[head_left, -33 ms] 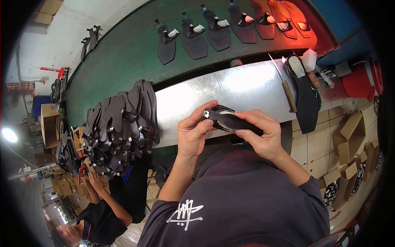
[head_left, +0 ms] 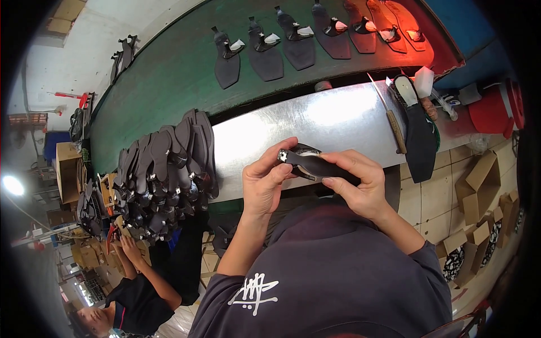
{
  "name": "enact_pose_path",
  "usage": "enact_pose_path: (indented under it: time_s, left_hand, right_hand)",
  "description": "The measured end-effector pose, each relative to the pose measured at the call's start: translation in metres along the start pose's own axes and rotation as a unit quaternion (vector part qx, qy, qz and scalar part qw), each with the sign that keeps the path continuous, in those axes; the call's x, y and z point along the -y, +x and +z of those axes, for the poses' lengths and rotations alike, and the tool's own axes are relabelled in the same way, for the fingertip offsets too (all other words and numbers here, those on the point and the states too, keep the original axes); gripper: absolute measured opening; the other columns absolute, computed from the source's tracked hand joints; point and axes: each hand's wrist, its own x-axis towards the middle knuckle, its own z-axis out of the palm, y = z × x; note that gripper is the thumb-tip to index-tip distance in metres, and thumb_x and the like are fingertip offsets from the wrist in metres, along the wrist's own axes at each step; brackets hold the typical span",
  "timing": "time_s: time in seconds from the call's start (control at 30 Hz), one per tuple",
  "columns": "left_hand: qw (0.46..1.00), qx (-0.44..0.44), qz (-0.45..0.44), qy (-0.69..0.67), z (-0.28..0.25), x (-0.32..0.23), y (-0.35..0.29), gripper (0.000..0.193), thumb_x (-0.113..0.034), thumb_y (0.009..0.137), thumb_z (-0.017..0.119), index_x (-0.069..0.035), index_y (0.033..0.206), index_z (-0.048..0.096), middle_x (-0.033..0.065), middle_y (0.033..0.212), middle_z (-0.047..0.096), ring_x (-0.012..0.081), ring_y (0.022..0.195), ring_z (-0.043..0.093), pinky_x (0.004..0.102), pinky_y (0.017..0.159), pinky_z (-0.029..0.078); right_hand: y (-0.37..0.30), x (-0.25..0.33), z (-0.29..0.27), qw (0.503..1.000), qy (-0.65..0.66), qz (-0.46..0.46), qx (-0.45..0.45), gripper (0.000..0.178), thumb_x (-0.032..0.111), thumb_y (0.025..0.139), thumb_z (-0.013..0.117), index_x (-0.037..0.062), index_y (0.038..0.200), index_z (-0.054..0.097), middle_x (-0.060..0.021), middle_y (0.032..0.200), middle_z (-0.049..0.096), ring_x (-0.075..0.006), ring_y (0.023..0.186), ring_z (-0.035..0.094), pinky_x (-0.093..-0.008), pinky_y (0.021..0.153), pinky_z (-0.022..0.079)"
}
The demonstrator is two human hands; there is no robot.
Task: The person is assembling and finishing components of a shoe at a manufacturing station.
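Between my two hands is a black shoe sole point(head_left: 322, 168), curved, with a glossy black part and a small pale, shiny piece at its left end. My left hand point(head_left: 261, 183) grips that left end between thumb and fingers. My right hand point(head_left: 362, 181) is closed around the other end, its thumb along the near side and its fingers over the top. Fingers partly hide the sole. Both hands are in front of the near edge of a shiny metal worktop point(head_left: 248, 135).
A pile of black soles point(head_left: 163, 152) is at the left. Several more point(head_left: 265, 59) line the green belt point(head_left: 169, 73), some under red light. At right lie a wooden-handled pointed tool point(head_left: 394, 127), a black shoe form point(head_left: 420, 141) and a red container point(head_left: 490, 112). A co-worker point(head_left: 141, 293) sits lower left.
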Motion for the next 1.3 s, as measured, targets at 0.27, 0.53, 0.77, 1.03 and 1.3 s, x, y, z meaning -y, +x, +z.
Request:
enact_pose_path:
  time_s: [0.27,0.53,0.77,1.03,1.3]
  left_hand:
    - [0.998,-0.018,0.038,0.043,0.002,0.003,-0.002,0.039,0.007,0.08,0.067,0.004,0.119,0.063,0.0209,0.13,0.056,0.0242,0.112,0.06,0.0302,0.084,0.056]
    - [0.98,0.053,0.149,0.125,-0.006,0.011,0.001,0.041,0.012,0.078,0.066,0.001,0.117,0.066,0.0268,0.129,0.055,0.0289,0.116,0.058,0.0322,0.089,0.053]
    - [0.973,0.108,0.154,0.13,-0.015,0.01,0.005,0.042,0.016,0.072,0.062,0.002,0.112,0.068,0.0305,0.133,0.051,0.0346,0.12,0.055,0.0377,0.093,0.051]
    - [0.961,0.131,0.148,0.194,-0.028,0.002,0.008,0.042,0.011,0.064,0.066,0.005,0.105,0.07,0.0319,0.126,0.056,0.0355,0.116,0.059,0.0377,0.096,0.048]
    - [0.946,0.172,0.155,0.226,-0.019,-0.006,0.009,0.042,0.012,0.064,0.064,0.006,0.105,0.07,0.0322,0.127,0.056,0.0334,0.114,0.061,0.0336,0.096,0.048]
  right_hand:
    - [0.0,0.003,-0.002,0.999,-0.044,-0.009,0.006,0.038,-0.002,0.075,0.072,0.0009,0.113,0.068,-0.0102,0.088,0.066,-0.0184,0.076,0.063,-0.0275,0.068,0.049]
    - [0.004,0.004,-0.004,0.996,-0.075,-0.038,0.007,0.04,0.0,0.073,0.072,0.0045,0.113,0.068,-0.0099,0.084,0.064,-0.0194,0.07,0.062,-0.028,0.062,0.049]
    - [0.006,0.01,-0.007,0.987,-0.139,-0.079,0.01,0.038,0.005,0.07,0.075,0.0061,0.107,0.07,-0.0082,0.081,0.063,-0.022,0.066,0.061,-0.031,0.058,0.048]
    - [0.004,0.01,-0.008,0.98,-0.172,-0.103,0.018,0.036,0.007,0.068,0.076,0.0068,0.103,0.07,-0.0072,0.079,0.062,-0.0236,0.068,0.061,-0.0328,0.06,0.049]
    - [0.005,0.011,-0.005,0.974,-0.197,-0.108,0.02,0.031,0.008,0.07,0.075,0.0059,0.101,0.07,-0.006,0.078,0.06,-0.0234,0.068,0.061,-0.0341,0.061,0.049]
